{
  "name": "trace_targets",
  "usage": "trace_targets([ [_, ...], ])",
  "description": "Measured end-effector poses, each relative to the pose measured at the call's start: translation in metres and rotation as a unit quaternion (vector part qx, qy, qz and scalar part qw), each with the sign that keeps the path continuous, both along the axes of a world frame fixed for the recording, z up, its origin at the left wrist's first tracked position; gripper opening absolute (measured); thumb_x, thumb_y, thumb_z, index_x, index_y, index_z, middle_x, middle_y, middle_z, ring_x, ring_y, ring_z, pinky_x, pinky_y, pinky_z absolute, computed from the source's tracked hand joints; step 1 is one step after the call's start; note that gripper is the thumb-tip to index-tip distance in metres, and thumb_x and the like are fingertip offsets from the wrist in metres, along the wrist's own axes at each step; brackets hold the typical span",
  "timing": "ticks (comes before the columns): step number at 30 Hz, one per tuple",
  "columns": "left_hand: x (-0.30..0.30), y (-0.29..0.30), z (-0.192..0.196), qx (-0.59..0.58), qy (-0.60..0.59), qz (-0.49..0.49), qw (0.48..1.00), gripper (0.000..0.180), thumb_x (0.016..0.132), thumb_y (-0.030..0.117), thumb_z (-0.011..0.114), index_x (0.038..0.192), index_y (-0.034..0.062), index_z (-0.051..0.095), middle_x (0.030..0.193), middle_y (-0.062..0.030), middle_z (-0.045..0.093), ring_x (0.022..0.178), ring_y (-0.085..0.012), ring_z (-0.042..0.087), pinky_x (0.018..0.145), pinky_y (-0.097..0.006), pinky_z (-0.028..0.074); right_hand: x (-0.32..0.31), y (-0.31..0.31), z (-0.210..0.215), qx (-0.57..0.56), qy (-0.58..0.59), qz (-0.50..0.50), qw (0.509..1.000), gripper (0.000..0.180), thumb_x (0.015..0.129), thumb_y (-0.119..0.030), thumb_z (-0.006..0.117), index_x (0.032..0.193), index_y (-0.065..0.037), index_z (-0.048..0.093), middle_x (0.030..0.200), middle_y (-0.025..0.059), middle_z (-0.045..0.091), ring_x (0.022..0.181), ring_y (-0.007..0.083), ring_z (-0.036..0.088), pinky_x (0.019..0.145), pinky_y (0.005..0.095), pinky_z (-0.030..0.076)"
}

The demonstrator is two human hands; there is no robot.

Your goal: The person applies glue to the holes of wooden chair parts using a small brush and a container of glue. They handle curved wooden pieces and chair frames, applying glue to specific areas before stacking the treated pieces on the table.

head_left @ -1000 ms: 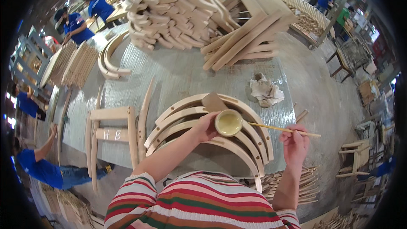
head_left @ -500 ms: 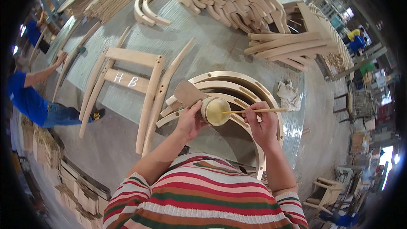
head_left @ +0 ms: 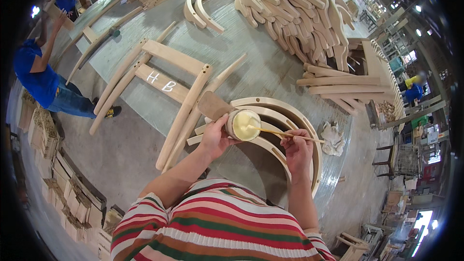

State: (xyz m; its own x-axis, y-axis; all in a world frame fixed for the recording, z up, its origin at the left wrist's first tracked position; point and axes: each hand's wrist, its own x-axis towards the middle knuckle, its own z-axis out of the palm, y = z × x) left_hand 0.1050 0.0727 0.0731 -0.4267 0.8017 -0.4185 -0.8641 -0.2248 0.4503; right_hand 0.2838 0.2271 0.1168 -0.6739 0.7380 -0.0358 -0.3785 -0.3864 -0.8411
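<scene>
A furniture workshop: piled wooden parts [head_left: 302, 17], a jointed frame [head_left: 176, 58] and, blurred, probably workers [head_left: 414, 93].

I have a broad lane of tabletop [head_left: 261, 67] in the upper middle of my view, between the chair frame [head_left: 176, 60] at centre left and the heap of curved wood [head_left: 299, 14] at upper right. Near the centre, a slim stick [head_left: 270, 130] bars the gap between right hand [head_left: 297, 152] and cup [head_left: 242, 123], the nested arcs [head_left: 274, 103] block a low sideways pass, and a crumpled white wad [head_left: 332, 137] crowds their right side.
</scene>
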Motion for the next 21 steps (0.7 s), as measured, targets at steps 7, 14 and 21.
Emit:
trace_targets([
  [7, -0.013, 0.021, 0.007, -0.011, 0.013, 0.021, 1.000, 0.035, 0.098, 0.026, 0.035, 0.121, 0.0029, 0.047, 0.116, -0.0123, 0.057, 0.104, -0.0276, 0.058, 0.084, -0.049, 0.052, -0.021, 0.010, -0.033, -0.151, -0.049, -0.078, 0.984, 0.014, 0.087, -0.015, 0.060, 0.078, -0.008, 0.053, 0.067, 0.0064, 0.058, 0.056, 0.0140, 0.054, 0.053, 0.0284, 0.047],
  [14, -0.026, 0.047, -0.002, -0.001, -0.003, 0.022, 1.000, 0.035, 0.098, 0.025, 0.035, 0.120, 0.0012, 0.047, 0.117, -0.0141, 0.056, 0.104, -0.0297, 0.058, 0.084, -0.052, 0.052, -0.036, 0.025, -0.050, -0.226, -0.082, -0.090, 0.967, 0.017, 0.087, -0.021, 0.061, 0.077, -0.008, 0.055, 0.068, 0.0048, 0.058, 0.057, 0.0125, 0.054, 0.054, 0.0276, 0.047],
  [21, -0.045, 0.072, -0.016, -0.011, -0.032, 0.045, 0.998, 0.034, 0.096, 0.027, 0.041, 0.118, 0.0025, 0.049, 0.115, -0.0135, 0.056, 0.104, -0.0290, 0.058, 0.081, -0.053, 0.053, -0.046, 0.064, -0.047, -0.186, -0.043, -0.114, 0.975, 0.012, 0.088, -0.014, 0.057, 0.082, -0.004, 0.054, 0.073, 0.0078, 0.061, 0.060, 0.0142, 0.058, 0.056, 0.0266, 0.049],
])
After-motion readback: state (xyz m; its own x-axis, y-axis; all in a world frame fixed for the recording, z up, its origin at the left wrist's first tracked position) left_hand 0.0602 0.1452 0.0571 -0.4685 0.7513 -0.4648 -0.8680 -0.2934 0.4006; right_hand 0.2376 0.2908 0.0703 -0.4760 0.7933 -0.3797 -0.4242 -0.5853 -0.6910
